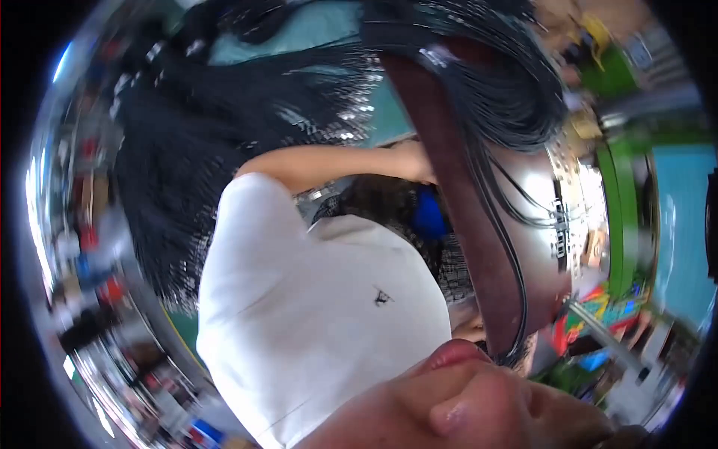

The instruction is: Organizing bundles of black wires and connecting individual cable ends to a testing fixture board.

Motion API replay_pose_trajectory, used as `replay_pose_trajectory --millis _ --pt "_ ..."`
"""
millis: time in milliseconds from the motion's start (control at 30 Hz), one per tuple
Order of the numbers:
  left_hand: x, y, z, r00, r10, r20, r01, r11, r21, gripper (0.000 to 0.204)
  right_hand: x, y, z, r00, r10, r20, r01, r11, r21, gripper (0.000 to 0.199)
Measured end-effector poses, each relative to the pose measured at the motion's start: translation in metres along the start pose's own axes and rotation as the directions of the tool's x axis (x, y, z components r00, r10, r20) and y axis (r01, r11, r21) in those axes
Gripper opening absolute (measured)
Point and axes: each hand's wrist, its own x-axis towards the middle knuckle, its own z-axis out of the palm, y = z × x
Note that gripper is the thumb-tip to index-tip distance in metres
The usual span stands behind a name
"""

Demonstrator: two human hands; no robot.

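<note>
I see one raised arm [329, 161] reaching into the hanging black cords [224, 127] at the far left; its hand is hidden (grip I cannot tell). Cords may tangle on the brown strap [456, 187] beside them.

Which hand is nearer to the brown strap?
Left, apparently: the left hand reaches the brown strap, partly hidden behind it. The right hand is not in view.

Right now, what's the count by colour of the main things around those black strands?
Black strand bundles: 2
Brown strap: 1
Green frame: 1
Blue thing, kind unclear: 1
Total: 5
</note>
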Motion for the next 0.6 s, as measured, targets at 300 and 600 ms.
replay_pose_trajectory --millis 300,600 --pt "-0.079 -0.046 -0.113 0.924 -0.229 -0.306 -0.107 0.615 -0.781 0.039 0.105 -0.079 -0.193 0.752 -0.219 0.621 0.237 0.970 0.054 0.024" --pt "-0.362 -0.341 -0.047 -0.494 -0.771 -0.402 0.471 0.151 -0.869 0.075 0.261 -0.110 -0.149 0.688 -0.420 0.591 0.402 0.899 0.172 0.027"
